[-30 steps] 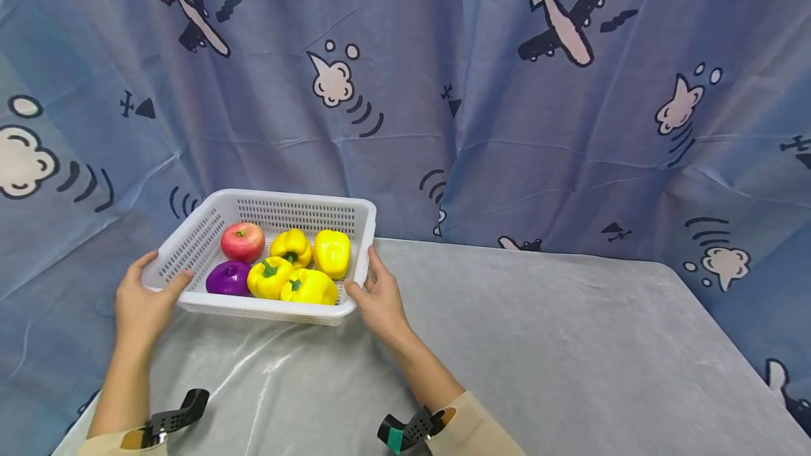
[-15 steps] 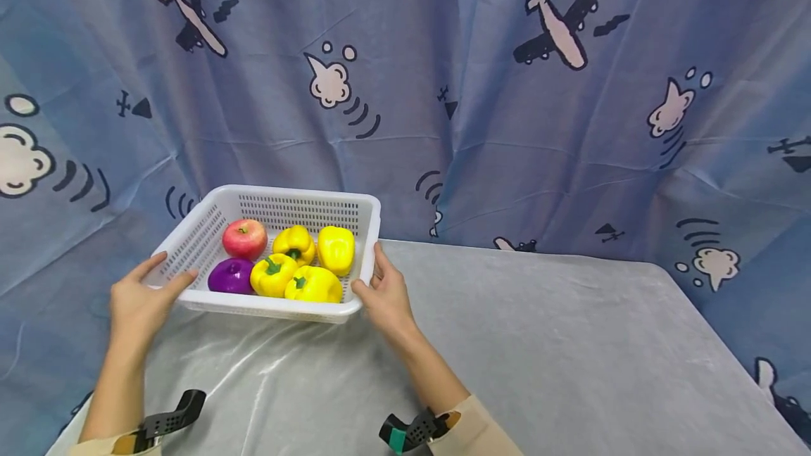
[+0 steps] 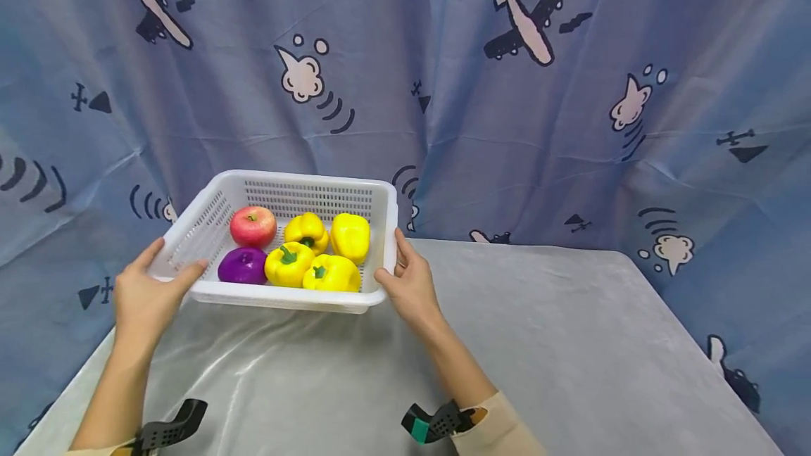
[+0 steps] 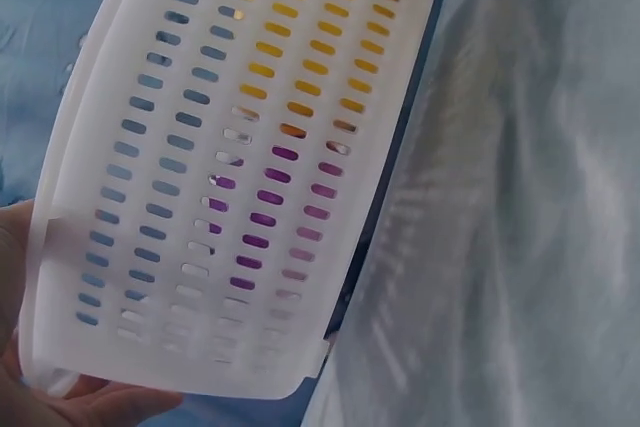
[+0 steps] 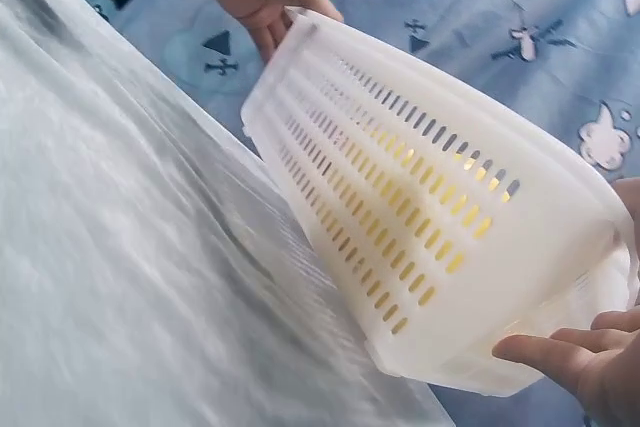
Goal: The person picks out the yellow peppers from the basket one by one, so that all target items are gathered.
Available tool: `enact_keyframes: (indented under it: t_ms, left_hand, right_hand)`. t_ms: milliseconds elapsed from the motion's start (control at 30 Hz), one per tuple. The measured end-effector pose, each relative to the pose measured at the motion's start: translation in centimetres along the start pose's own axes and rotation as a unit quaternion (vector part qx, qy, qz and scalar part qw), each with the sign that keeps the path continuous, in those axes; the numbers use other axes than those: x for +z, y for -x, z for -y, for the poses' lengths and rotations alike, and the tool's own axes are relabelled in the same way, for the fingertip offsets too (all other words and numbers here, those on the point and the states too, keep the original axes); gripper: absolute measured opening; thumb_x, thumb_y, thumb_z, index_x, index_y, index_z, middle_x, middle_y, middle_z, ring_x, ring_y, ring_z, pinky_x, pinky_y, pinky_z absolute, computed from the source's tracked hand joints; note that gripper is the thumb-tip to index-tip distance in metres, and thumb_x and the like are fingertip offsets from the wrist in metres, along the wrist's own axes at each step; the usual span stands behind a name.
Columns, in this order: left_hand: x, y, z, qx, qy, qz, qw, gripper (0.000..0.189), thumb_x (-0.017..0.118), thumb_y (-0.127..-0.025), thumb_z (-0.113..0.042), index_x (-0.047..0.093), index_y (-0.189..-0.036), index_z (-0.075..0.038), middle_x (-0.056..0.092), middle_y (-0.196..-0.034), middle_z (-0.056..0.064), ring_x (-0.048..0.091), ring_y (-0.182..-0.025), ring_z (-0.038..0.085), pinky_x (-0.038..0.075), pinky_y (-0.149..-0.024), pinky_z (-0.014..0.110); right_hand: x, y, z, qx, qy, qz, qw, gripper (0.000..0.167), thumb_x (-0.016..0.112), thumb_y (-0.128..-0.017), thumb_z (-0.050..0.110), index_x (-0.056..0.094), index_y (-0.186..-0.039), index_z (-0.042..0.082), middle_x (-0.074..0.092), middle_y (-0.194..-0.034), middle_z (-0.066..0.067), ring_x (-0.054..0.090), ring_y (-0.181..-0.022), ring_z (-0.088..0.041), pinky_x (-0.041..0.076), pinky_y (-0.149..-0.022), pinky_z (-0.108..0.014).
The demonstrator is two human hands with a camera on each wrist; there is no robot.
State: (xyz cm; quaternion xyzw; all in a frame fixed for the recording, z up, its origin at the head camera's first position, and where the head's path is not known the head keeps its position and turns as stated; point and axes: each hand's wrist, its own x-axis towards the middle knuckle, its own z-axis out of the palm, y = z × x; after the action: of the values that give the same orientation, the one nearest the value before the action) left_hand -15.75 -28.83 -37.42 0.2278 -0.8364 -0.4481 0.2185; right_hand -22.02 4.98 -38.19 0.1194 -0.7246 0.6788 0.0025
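Observation:
A white slotted plastic basket hangs between both hands over the left part of the table. My left hand grips its left end, thumb over the rim. At the right end, my right hand holds the rim with the thumb on the near corner. Inside lie a red apple, a glossy round purple vegetable and several yellow bell peppers. In the left wrist view, purple and yellow show through the slots of the basket's wall. Fingers of the right hand reach along the basket's underside.
A grey cloth covers the table, wrinkled near the front left. Behind it and at the sides hangs a blue curtain printed with planes and clouds. Black bands sit on both wrists, below beige sleeves.
Both hands have carried the basket to the right and slightly up in the head view, with its contents inside. The background has shifted left as the head view turned.

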Motion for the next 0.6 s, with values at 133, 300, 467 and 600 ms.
enact_keyframes:
  t_ms: [133, 300, 467, 600]
  left_hand:
    - [1.5, 1.0, -1.0, 0.026, 0.006, -0.004, 0.9996, 0.079, 0.077, -0.085, -0.027, 0.042, -0.153, -0.004, 0.049, -0.142, 0.039, 0.051, -0.124, 0.048, 0.042, -0.099, 0.056]
    - [3.4, 2.0, -2.2, 0.042, 0.038, 0.012, 0.9984, 0.079, 0.077, -0.084, -0.022, 0.042, -0.152, -0.001, 0.049, -0.145, 0.036, 0.053, -0.126, 0.045, 0.042, -0.105, 0.055]
    - [4.5, 3.2, -2.9, 0.040, 0.048, 0.046, 0.9970, 0.080, 0.077, -0.085, -0.022, 0.041, -0.153, -0.003, 0.050, -0.148, 0.031, 0.056, -0.125, 0.041, 0.046, -0.092, 0.023]
    - [5.2, 4.1, -3.5, 0.029, 0.060, 0.083, 0.9943, 0.078, 0.078, -0.087, -0.022, 0.041, -0.154, -0.005, 0.054, -0.145, 0.029, 0.063, -0.111, 0.023, 0.039, -0.071, 0.000]
  right_hand:
    - [-1.9, 0.3, -0.1, 0.020, 0.029, -0.027, 0.9990, 0.081, 0.056, -0.084, -0.002, 0.029, -0.159, 0.010, 0.043, -0.158, -0.017, 0.056, -0.134, -0.038, 0.056, -0.096, -0.052]
    - [-4.5, 0.5, -0.5, 0.020, 0.045, -0.046, 0.9978, 0.080, 0.056, -0.083, -0.002, 0.031, -0.158, 0.009, 0.044, -0.157, -0.017, 0.058, -0.132, -0.036, 0.056, -0.096, -0.051]
    - [-7.2, 0.7, -0.9, 0.013, 0.044, -0.048, 0.9978, 0.080, 0.056, -0.082, -0.006, 0.032, -0.158, 0.007, 0.046, -0.156, -0.019, 0.057, -0.133, -0.037, 0.054, -0.099, -0.051]
    - [-9.6, 0.9, -1.5, 0.019, 0.039, -0.040, 0.9983, 0.079, 0.054, -0.082, -0.007, 0.033, -0.157, 0.005, 0.046, -0.155, -0.020, 0.057, -0.133, -0.038, 0.054, -0.100, -0.047]
